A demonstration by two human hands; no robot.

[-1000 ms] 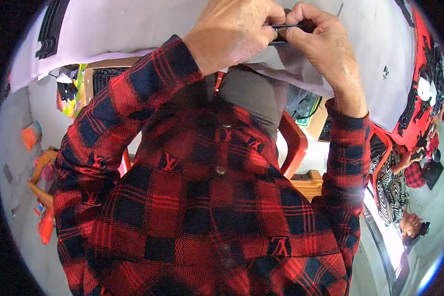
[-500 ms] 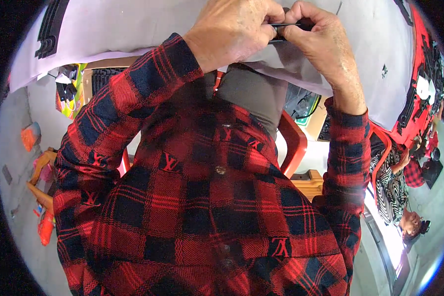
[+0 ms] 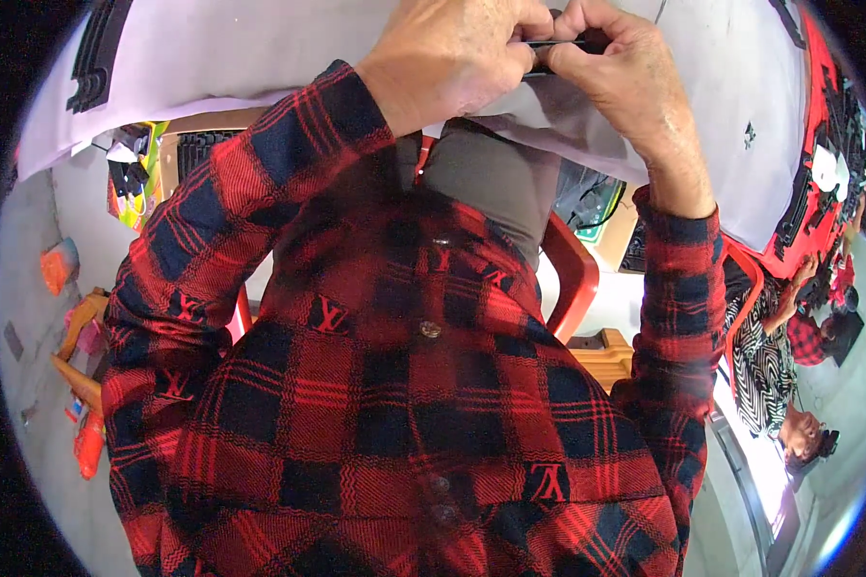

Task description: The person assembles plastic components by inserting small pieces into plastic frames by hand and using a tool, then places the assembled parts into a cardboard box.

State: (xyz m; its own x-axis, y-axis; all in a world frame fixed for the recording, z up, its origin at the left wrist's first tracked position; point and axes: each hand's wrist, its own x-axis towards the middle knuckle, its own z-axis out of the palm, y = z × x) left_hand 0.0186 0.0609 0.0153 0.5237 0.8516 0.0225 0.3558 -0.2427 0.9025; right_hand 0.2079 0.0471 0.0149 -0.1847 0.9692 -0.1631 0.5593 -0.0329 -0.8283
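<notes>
Pinching a thin black piece (image 3: 554, 42), the left hand (image 3: 460, 60) and right hand (image 3: 633, 82) may drop it if either grip loosens.

Bright, fairly even light falls on the whitish tablecloth (image 3: 260, 58) above the plaid flannel shirt (image 3: 346, 389), which looks dimmer, with a dark, hazy smear down its middle. Pale highlights catch the left hand (image 3: 452, 62) and right hand (image 3: 635, 87), both above the shirt; soft grey shade lies on the cloth between them and it. The thin black piece (image 3: 555, 42) they hold is too small and dark to read clearly. Right of the shirt, a blown-out white strip (image 3: 758, 473) glares; farther right, small black parts (image 3: 840, 120) blur together. Fisheye distortion bows the tablecloth's sides; grainy black surrounds everything.
</notes>
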